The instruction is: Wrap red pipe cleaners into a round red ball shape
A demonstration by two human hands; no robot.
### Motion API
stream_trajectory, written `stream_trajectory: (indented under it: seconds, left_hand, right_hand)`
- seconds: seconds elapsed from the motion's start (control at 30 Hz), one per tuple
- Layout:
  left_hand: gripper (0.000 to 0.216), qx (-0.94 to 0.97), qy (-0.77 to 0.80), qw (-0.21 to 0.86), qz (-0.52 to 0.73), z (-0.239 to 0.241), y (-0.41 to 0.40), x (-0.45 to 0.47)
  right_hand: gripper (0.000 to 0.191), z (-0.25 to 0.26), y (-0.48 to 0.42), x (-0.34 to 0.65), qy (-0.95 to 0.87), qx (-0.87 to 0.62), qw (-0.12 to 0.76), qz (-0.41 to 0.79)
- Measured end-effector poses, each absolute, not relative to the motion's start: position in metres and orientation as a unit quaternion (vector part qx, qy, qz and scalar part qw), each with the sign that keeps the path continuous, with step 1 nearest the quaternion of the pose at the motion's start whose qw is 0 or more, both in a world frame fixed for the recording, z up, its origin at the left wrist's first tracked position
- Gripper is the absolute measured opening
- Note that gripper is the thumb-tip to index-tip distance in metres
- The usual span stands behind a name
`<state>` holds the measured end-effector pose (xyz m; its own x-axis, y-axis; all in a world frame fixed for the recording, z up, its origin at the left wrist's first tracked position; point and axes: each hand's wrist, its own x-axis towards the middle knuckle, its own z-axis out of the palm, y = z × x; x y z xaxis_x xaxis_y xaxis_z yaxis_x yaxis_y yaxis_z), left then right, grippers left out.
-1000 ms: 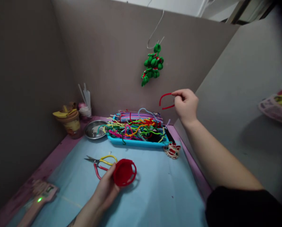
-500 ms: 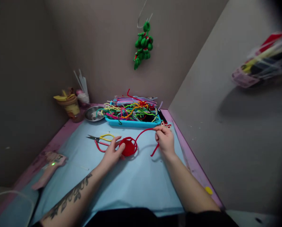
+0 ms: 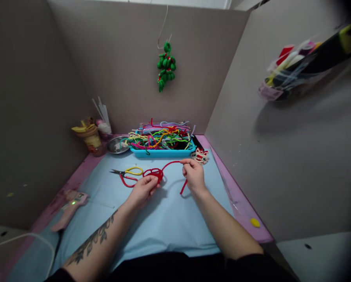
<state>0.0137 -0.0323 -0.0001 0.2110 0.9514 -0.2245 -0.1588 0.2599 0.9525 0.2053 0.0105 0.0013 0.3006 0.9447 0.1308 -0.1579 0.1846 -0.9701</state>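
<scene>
Hands pinch fuzzy red work: left (image 3: 142,190) round woven piece (image 3: 152,174), right (image 3: 193,175) bent stem (image 3: 173,164).

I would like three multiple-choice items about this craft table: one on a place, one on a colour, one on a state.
1. Where do the scissors lie?
A. inside the tray
B. on the blue mat, left of the red coiled piece
C. on the wall

2. What colour is the pipe cleaner in the right hand?
A. red
B. green
C. yellow

3. How is the green ornament placed?
A. lying on the mat
B. in the left hand
C. hanging from a hook on the back wall

Answers: 1 B, they rest on the mat; 2 A, the strand is red; 3 C, it dangles above the tray.
</scene>
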Motion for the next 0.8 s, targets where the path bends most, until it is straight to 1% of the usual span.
stream_trajectory:
  seconds: [0.13,0.3,0.43,0.53,0.63,0.73,0.8]
  left_hand:
    - [0.028,0.399,0.43,0.678,0.443,0.002,-0.034,0.01]
    - [0.029,0.324,0.393,0.753,0.416,0.006,-0.038,0.011]
    - [0.028,0.298,0.407,0.77,0.39,0.005,-0.039,0.015]
    - [0.027,0.3,0.428,0.748,0.41,0.004,-0.037,0.016]
    - [0.026,0.331,0.441,0.713,0.433,0.003,-0.035,0.015]
    - [0.024,0.404,0.479,0.643,0.44,0.002,-0.035,0.015]
    - [0.022,0.461,0.506,0.591,0.428,0.0,-0.037,0.017]
  right_hand:
    - [0.022,-0.003,0.012,0.21,-0.474,-0.475,0.61,0.421]
    - [0.021,-0.007,0.014,0.214,-0.479,-0.493,0.611,0.393]
    - [0.022,-0.011,0.012,0.215,-0.497,-0.51,0.614,0.341]
    - [0.022,-0.011,0.012,0.221,-0.533,-0.517,0.601,0.295]
    - [0.023,-0.004,0.014,0.233,-0.627,-0.504,0.565,0.185]
    - [0.028,0.004,0.012,0.24,-0.734,-0.488,0.471,0.033]
    - [0.031,0.007,0.007,0.236,-0.786,-0.464,0.408,-0.021]
